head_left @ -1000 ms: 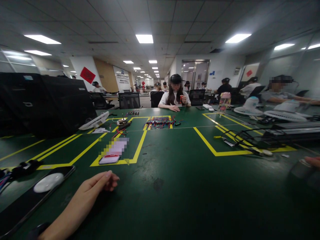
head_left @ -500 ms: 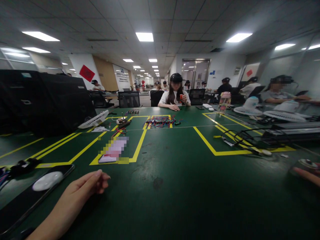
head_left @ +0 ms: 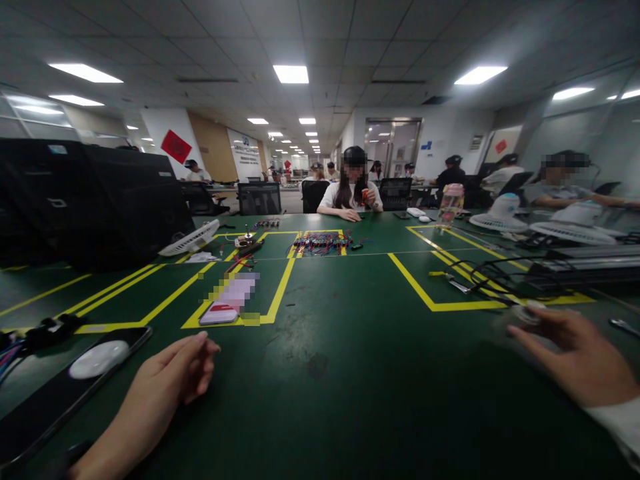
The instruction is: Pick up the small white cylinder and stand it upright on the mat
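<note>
Clear object (head_left: 527,318), perhaps a small jar, is at the right hand (head_left: 583,353), over the right side of the bench (head_left: 350,393), toward the near right corner. The thumb and forefinger seem clamped on its sides, with a gap between their tips that it fills. It looks light and stiff, probably smooth enough to slip and, if glass, liable to break; a grip round the sides, just under the pale top, would likely serve best.

The left hand (head_left: 177,370) is toward the near left corner, fingers curled loosely together, with nothing visible in them. Nearest to it are a phone (head_left: 219,315) and a white mouse (head_left: 100,360) on a black slab (head_left: 37,413).

Blur and see-through walls hide the object's outline; its base and any contents can't be made out, nor whether it touches the bench. The right hand's other fingers are mostly out of sight behind. A metal tool (head_left: 624,327) is cut off at the right, and pixelation covers much of the phone.
</note>
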Action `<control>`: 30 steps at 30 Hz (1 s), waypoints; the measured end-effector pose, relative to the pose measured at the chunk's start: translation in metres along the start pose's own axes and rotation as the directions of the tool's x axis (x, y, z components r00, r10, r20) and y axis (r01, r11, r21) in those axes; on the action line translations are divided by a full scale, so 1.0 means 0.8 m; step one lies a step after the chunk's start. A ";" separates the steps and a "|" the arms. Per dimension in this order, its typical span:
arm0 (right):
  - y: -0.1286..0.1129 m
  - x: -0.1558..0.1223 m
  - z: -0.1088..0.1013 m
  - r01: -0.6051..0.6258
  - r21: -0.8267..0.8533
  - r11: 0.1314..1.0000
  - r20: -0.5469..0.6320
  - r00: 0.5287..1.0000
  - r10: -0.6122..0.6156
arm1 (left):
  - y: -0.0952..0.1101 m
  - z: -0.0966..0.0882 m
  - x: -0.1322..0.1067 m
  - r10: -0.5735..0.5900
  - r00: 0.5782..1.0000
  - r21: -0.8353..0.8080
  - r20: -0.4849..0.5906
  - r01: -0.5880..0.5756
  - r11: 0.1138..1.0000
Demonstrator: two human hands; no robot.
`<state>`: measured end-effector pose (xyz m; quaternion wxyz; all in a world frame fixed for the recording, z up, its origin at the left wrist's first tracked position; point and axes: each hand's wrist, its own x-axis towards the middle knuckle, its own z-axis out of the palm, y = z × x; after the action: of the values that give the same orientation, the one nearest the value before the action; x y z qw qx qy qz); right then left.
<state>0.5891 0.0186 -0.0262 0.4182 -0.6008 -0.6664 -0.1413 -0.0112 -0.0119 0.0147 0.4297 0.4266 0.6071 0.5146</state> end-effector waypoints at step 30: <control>-0.293 0.012 0.120 -0.293 0.760 0.580 0.584 0.701 -0.410 | 0.030 0.206 -0.020 0.529 0.687 0.088 0.499 -0.647 0.757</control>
<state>0.3371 0.0356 -0.0046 0.3476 -0.3205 -0.7815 0.4071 0.1530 0.0175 0.0231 0.3075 0.7573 0.3826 0.4309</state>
